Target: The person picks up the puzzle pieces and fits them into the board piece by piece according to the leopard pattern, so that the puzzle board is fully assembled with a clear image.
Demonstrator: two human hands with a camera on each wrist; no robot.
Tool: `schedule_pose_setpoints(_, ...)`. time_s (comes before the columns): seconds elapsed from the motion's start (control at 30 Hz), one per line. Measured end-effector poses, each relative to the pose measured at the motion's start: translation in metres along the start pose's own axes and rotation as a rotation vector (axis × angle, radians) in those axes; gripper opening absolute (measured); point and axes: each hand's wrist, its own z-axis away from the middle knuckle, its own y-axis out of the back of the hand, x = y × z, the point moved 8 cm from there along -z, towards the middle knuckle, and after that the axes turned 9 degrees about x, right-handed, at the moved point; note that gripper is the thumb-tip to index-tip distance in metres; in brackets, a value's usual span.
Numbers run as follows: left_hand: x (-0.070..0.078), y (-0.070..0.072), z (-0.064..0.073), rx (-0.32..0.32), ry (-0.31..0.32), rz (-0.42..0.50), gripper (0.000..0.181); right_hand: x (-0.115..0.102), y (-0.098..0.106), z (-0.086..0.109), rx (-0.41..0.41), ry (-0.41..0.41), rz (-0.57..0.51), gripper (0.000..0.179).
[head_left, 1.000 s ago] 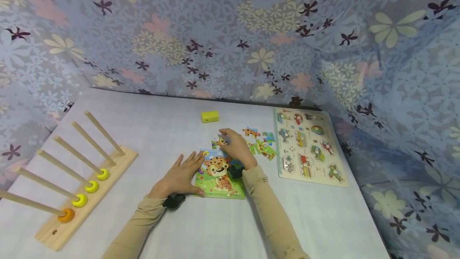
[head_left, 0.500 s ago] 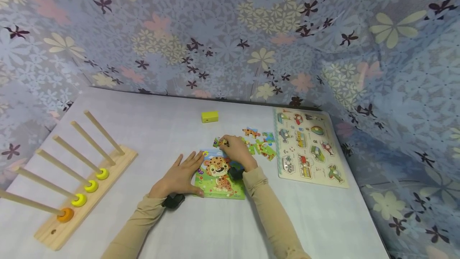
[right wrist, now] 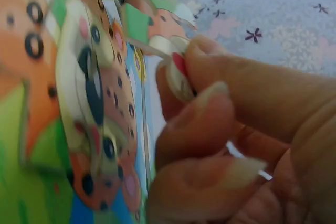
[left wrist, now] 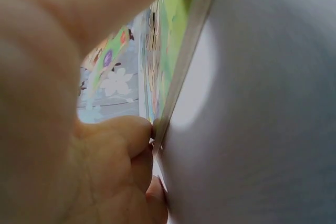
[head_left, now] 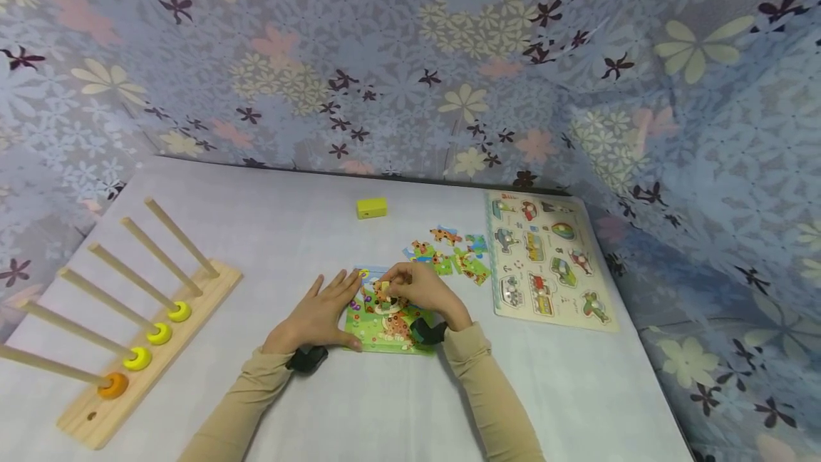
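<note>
A square jigsaw puzzle board (head_left: 378,337) with a cartoon leopard lies on the table in the head view. My left hand (head_left: 314,316) is spread on its left side, fingertips on the upper left edge and thumb at the lower left. The left wrist view shows the board edge-on, with fingers (left wrist: 139,132) beside its rim. Over the upper part of the board, my right hand (head_left: 426,291) pinches a jigsaw piece (right wrist: 167,20) between thumb and fingertips. Up close, that piece is tilted above the leopard's face and printed in orange, green and white.
Several loose jigsaw pieces (head_left: 471,266) lie beyond the board to the right. Farther right is a cream peg puzzle (head_left: 567,318) with vehicle pictures. A yellow block (head_left: 372,208) sits at the back. Wooden pegs rise from a stand (head_left: 96,423) on the left, some with rings.
My right hand has carried the jigsaw piece from behind the board toward me, over the leopard picture. More loose pieces now show where it was. The left hand stays in place.
</note>
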Motion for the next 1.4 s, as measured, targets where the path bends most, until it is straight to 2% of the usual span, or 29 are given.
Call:
schedule_pose_setpoints(0.13,0.0,-0.001,0.0,0.0,-0.01,0.004,0.119,-0.003,-0.009,0.001,-0.028,0.003,0.028,0.014)
schedule_pose_setpoints(0.37,-0.001,-0.001,0.0,-0.001,-0.005,0.005,0.119,0.0,-0.017,-0.001,0.005,0.0,0.146,0.012)
schedule_pose_setpoints(0.57,-0.001,0.001,0.001,0.013,-0.014,0.016,0.118,0.001,-0.021,-0.002,0.009,-0.015,0.154,0.003)
schedule_pose_setpoints(0.83,-0.001,-0.001,0.001,-0.003,-0.005,-0.001,0.118,0.001,-0.021,0.001,0.026,-0.033,0.211,0.008)
schedule_pose_setpoints(1.03,-0.001,-0.001,0.0,0.004,-0.005,-0.007,0.118,0.001,-0.018,0.003,0.071,-0.05,0.241,0.01)
schedule_pose_setpoints(1.4,-0.001,-0.001,0.001,0.003,-0.001,-0.009,0.118,0.002,-0.015,0.006,0.09,-0.016,0.243,0.011)
